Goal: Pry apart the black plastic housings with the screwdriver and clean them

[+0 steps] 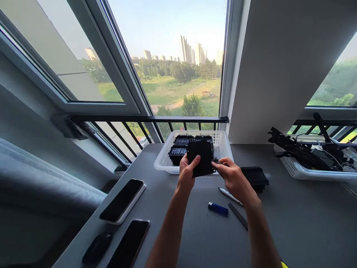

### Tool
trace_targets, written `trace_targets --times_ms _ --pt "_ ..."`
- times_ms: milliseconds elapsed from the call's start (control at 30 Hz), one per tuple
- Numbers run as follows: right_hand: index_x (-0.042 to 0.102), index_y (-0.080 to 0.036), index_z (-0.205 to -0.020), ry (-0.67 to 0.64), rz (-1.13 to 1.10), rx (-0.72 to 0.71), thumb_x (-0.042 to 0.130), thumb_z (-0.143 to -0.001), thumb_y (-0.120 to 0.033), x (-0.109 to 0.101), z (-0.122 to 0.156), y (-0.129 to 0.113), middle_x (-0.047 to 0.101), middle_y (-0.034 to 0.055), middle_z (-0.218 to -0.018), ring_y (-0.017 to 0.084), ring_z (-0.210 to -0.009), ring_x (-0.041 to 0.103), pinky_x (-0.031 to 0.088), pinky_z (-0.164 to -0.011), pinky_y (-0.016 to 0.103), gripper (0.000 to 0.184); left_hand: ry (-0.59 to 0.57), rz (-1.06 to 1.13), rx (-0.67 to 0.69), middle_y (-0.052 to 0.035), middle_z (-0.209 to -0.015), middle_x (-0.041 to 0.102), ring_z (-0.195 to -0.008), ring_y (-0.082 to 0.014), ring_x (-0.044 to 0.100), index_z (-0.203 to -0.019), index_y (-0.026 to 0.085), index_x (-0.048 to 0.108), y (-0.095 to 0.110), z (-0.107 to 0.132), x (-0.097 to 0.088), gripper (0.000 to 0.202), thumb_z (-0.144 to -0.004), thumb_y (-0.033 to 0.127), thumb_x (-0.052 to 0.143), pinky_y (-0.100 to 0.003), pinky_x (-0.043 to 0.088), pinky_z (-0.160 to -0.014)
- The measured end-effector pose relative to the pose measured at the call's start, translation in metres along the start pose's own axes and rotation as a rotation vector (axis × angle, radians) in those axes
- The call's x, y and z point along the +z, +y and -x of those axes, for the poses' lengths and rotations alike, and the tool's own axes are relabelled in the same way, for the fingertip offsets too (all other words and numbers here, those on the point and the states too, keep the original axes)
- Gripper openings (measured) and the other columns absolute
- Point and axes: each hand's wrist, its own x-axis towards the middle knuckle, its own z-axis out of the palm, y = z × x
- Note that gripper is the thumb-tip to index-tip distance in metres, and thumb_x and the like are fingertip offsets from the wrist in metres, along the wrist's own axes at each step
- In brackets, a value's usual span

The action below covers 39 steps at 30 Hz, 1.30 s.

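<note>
A flat, square black plastic part (205, 158) is held up over the near side of a white perforated basket (160, 163). My left hand (187, 173) grips its left side, thumb lying across the face. At the part's right edge, my right hand (235, 178) has its fingers pinched together; a small dark bit shows by the fingertips, too small to name. Behind the held part, several black ribbed plastic pieces (177, 149) are stacked in the basket. Another black ribbed piece (258, 178) lies on the table beyond my right hand, partly hidden by it.
Below my right hand lie a white pen (229, 195), a blue lighter (218, 209) and a dark flat strip (237, 216). Two phones (122, 201) and a black mouse-like object (97, 247) are at left. A second basket (306, 173) holds tangled cables at right. A railing (156, 119) borders the window.
</note>
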Motion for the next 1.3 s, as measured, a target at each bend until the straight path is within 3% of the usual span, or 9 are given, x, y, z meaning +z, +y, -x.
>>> trace_targets --times_ms 133,267,333,433,633,833,1033,1200,1300 --pt "0.070 -0.025 -0.110 0.050 -0.053 0.035 0.044 -0.096 -0.022 -0.010 0.000 -0.001 0.060 0.0051 -0.099 0.015 -0.082 0.062 0.053 -0.074 0.028 0.030 -0.039 -0.118 0.067 -0.0082 -0.107 0.072 -0.101 -0.0267 0.066 -0.114 0.018 0.060 -0.002 -0.002 -0.003 0.058 -0.062 0.033 0.082 -0.038 0.052 -0.090" --pt "0.070 -0.025 -0.109 0.464 -0.033 0.070 0.048 -0.095 -0.029 -0.010 -0.002 -0.001 0.060 0.0061 -0.101 0.018 -0.085 0.060 0.052 -0.073 0.031 0.026 -0.103 -0.255 0.118 -0.0069 -0.107 0.070 -0.101 -0.0250 0.065 -0.111 0.019 0.059 -0.003 0.003 0.005 0.054 -0.063 0.030 0.081 -0.036 0.051 -0.090" --pt "0.067 -0.026 -0.114 0.586 0.005 0.070 0.049 -0.095 -0.029 -0.004 -0.004 -0.001 0.060 0.0064 -0.102 0.019 -0.090 0.060 0.052 -0.078 0.033 0.027 -0.191 -0.301 0.095 -0.0069 -0.106 0.070 -0.101 -0.0248 0.064 -0.112 0.019 0.058 -0.005 0.008 0.010 0.052 -0.066 0.029 0.079 -0.036 0.050 -0.090" --pt "0.066 -0.027 -0.119 0.562 0.066 0.060 0.051 -0.094 -0.027 0.011 -0.007 -0.002 0.060 0.0056 -0.099 0.020 -0.091 0.061 0.051 -0.082 0.034 0.029 -0.301 -0.399 0.097 -0.0066 -0.105 0.067 -0.100 -0.0242 0.062 -0.115 0.018 0.055 -0.011 0.013 0.014 0.054 -0.066 0.025 0.078 -0.035 0.049 -0.089" --pt "0.066 -0.031 -0.118 0.374 0.010 -0.030 0.048 -0.095 -0.025 0.027 -0.010 -0.003 0.061 0.0048 -0.103 0.018 -0.093 0.061 0.053 -0.083 0.031 0.030 -0.369 -0.475 0.139 -0.0044 -0.097 0.065 -0.093 -0.0219 0.061 -0.104 0.019 0.055 -0.016 0.013 0.013 0.041 -0.068 0.021 0.074 -0.031 0.049 -0.084" --pt "0.066 -0.024 -0.117 0.662 0.230 0.091 0.043 -0.096 -0.026 0.014 -0.010 0.011 0.061 0.0081 -0.100 0.021 -0.093 0.061 0.051 -0.084 0.036 0.031 -0.390 -0.425 0.088 -0.0081 -0.111 0.065 -0.105 -0.0267 0.060 -0.120 0.019 0.052 -0.014 0.013 0.013 0.059 -0.067 0.022 0.076 -0.037 0.047 -0.094" --pt "0.065 -0.027 -0.119 0.559 0.232 -0.011 0.043 -0.097 -0.025 0.027 -0.009 0.000 0.060 0.0075 -0.105 0.021 -0.098 0.059 0.050 -0.088 0.037 0.031 -0.447 -0.455 0.108 -0.0062 -0.103 0.064 -0.098 -0.0231 0.060 -0.117 0.017 0.051 -0.020 0.015 0.016 0.055 -0.068 0.022 0.076 -0.033 0.049 -0.086" --pt "0.067 -0.025 -0.113 0.709 0.312 0.081 0.042 -0.096 -0.021 0.020 -0.010 0.009 0.062 0.0082 -0.100 0.024 -0.097 0.055 0.047 -0.088 0.041 0.030 -0.459 -0.477 0.097 -0.0064 -0.107 0.064 -0.101 -0.0243 0.059 -0.119 0.018 0.050 -0.015 0.015 0.014 0.056 -0.069 0.020 0.075 -0.035 0.048 -0.089" --pt "0.067 -0.025 -0.113 0.682 0.275 0.088 0.043 -0.096 -0.021 0.020 -0.011 0.009 0.060 0.0081 -0.102 0.023 -0.098 0.055 0.048 -0.088 0.040 0.030 -0.465 -0.489 0.096 -0.0070 -0.112 0.062 -0.106 -0.0250 0.057 -0.121 0.018 0.050 -0.014 0.014 0.015 0.056 -0.070 0.020 0.074 -0.035 0.046 -0.094"
